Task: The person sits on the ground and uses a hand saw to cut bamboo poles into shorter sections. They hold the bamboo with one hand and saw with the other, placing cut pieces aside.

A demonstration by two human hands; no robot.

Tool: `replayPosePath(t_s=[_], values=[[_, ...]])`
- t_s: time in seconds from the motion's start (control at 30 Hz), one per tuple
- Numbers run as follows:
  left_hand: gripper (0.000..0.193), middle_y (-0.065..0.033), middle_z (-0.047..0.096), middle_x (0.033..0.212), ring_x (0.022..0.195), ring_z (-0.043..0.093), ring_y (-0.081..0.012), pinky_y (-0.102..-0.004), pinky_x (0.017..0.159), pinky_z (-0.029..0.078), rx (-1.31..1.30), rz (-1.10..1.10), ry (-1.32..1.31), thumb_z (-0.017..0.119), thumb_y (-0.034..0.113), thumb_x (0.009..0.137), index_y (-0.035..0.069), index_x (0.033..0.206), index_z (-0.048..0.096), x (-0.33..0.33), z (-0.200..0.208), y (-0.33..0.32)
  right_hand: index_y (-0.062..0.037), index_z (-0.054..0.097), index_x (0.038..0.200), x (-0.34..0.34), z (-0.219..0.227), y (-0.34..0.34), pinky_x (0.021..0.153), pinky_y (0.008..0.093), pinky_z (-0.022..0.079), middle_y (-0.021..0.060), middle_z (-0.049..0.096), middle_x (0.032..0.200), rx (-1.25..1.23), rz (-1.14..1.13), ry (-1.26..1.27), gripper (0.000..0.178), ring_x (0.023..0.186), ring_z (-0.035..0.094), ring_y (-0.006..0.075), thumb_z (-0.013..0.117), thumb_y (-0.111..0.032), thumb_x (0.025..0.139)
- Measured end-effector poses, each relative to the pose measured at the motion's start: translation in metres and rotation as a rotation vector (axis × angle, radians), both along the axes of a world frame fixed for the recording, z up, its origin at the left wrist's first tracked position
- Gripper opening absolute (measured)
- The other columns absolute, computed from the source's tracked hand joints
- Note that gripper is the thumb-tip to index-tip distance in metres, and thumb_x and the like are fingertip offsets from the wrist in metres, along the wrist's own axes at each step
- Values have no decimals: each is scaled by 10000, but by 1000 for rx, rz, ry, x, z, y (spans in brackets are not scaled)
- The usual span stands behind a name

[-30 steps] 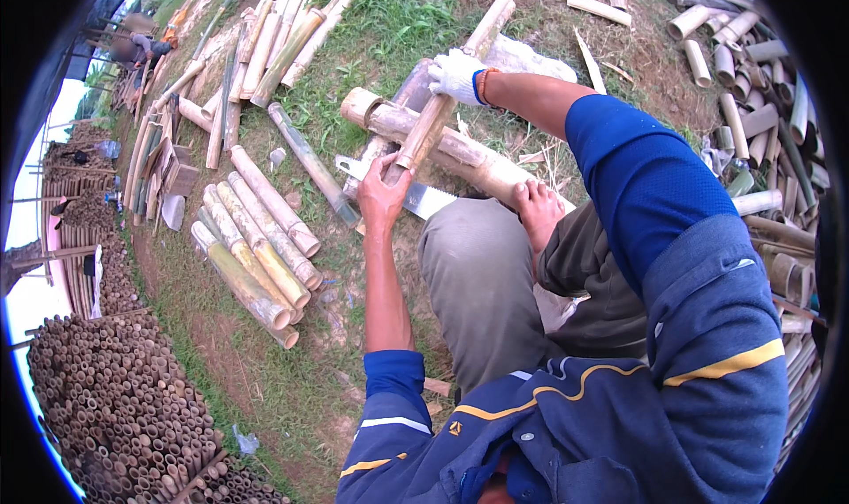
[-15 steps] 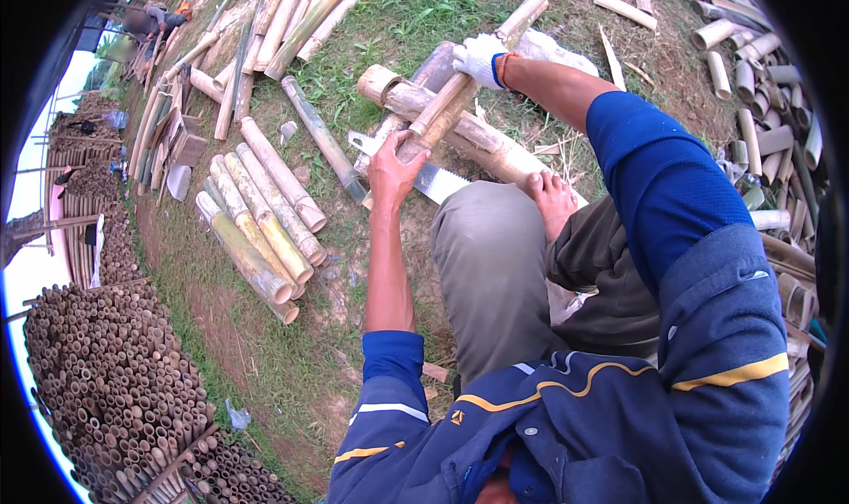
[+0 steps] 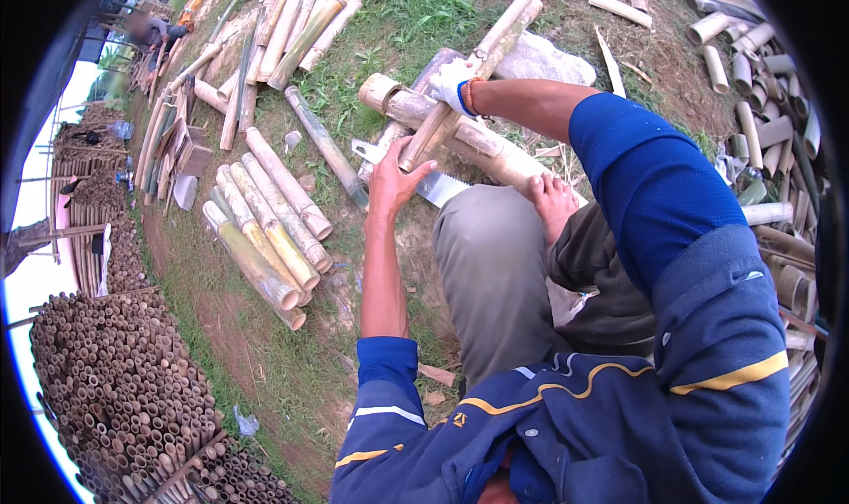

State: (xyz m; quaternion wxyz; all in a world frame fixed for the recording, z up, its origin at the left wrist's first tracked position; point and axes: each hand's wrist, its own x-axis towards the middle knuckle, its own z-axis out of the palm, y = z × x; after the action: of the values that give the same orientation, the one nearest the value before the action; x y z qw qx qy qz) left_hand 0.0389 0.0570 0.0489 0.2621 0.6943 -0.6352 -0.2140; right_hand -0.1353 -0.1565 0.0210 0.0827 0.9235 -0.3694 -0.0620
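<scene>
Hands: your gloved right hand (image 3: 451, 81) wraps the bamboo length (image 3: 430, 136); your bare left hand (image 3: 389, 177) cups its lower end, how firmly you cannot tell | Place: slantwise across the bamboo log (image 3: 500, 162) | Risk: rounded surfaces could let it roll, knocking your left fingers onto the saw (image 3: 440, 188) nearby.

my feed shows grassy ground (image 3: 221, 336) with brown patches; directly on it i see a cluster of cut bamboo lengths (image 3: 267, 226), a greenish pole (image 3: 325, 146) and a pale rock-like lump (image 3: 546, 64).
</scene>
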Motion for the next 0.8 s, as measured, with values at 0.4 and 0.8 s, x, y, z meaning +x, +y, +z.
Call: replayPosePath(t_s=[0.4,0.8], values=[[590,-266,760,1317,1249,721,-445,-493,1079,539,-20,17,-7,681,535,1058,121,1479,694,4,-12,0,-127,797,1152,10,-1,-12,848,610,585,182,800,1097,48,-6,15,330,1017,767,421,664,-380,989],[553,-276,742,1336,1252,706,-469,-504,1071,541,-22,9,-65,598,488,1117,92,1495,674,8,-14,-3,-152,812,1190,3,-5,-28,962,542,586,151,773,1237,126,82,8,324,1188,721,406,625,-355,1020]])
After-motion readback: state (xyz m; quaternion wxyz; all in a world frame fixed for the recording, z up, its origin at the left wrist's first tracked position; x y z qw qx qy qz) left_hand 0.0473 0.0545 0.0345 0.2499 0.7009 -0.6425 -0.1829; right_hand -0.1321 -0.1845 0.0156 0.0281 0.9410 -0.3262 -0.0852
